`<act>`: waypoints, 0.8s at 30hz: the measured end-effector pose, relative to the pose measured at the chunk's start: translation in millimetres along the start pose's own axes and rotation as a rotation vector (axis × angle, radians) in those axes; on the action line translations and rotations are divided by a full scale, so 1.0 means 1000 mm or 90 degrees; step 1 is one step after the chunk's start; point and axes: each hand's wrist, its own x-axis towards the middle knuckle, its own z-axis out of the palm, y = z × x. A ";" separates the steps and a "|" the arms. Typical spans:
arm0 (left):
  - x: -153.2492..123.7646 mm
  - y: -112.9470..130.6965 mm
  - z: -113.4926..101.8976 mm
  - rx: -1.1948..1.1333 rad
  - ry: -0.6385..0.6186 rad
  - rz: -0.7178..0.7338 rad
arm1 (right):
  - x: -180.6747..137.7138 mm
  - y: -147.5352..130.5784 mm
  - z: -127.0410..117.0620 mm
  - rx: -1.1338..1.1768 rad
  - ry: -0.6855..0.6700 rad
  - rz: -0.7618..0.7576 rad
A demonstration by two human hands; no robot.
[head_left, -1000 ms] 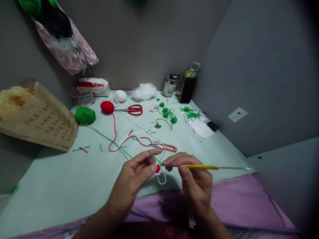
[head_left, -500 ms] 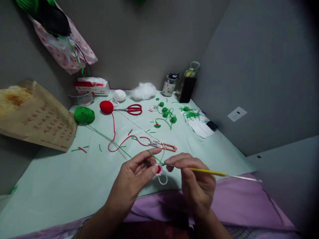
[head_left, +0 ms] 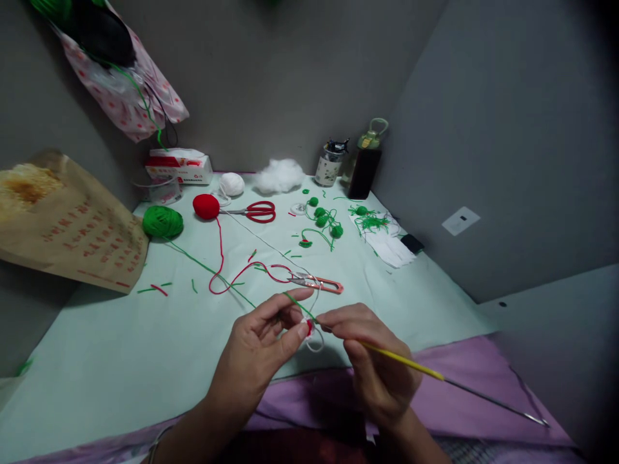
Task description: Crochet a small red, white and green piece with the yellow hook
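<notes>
Pale green table (head_left: 111,348) fills a grey-walled corner, and a purple cloth (head_left: 474,377) lies along its near edge under both wrists. The left hand (head_left: 258,351) pinches a small red-and-white piece (head_left: 309,328) between thumb and forefinger, just above the table edge. A green strand (head_left: 294,301) crosses that forefinger and runs away to the far left. A white loop hangs from the piece.

The right hand (head_left: 380,364) is closed round a yellow hook (head_left: 416,367). Its tip meets the piece between the 2 hands, and its metal tail slants down to the right, past the wrist and over the cloth.

Just beyond the fingertips lie orange snips (head_left: 320,283), touching a looping red strand (head_left: 232,277). Well beyond the left hand sit 3 yarn balls: green ball (head_left: 163,222), red ball (head_left: 206,206) and white ball (head_left: 233,184). Red scissors (head_left: 256,211) lie just right of the red ball. Far beyond both hands, white stuffing (head_left: 280,175), a jar (head_left: 329,170) and a dark bottle (head_left: 362,173) stand by the wall. Small green pieces (head_left: 323,219) and yarn scraps lie well beyond the right hand. A paper bag (head_left: 72,225) leans far left of the left hand, with a tissue box (head_left: 180,169) behind it and a floral bag (head_left: 128,96) hanging above.
</notes>
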 end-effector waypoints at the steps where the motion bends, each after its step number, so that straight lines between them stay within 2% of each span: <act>1: 0.000 0.000 0.000 0.002 0.001 -0.002 | 0.000 0.000 0.000 -0.005 -0.001 -0.003; 7: 0.000 0.000 0.000 0.015 0.002 0.010 | 0.004 0.001 0.002 -0.030 -0.017 -0.026; 17: 0.000 -0.001 0.004 -0.001 0.032 0.039 | -0.003 0.004 0.008 -0.005 0.035 0.004; 24: -0.002 -0.001 0.003 0.085 0.056 0.065 | -0.005 0.005 0.009 0.029 0.053 0.002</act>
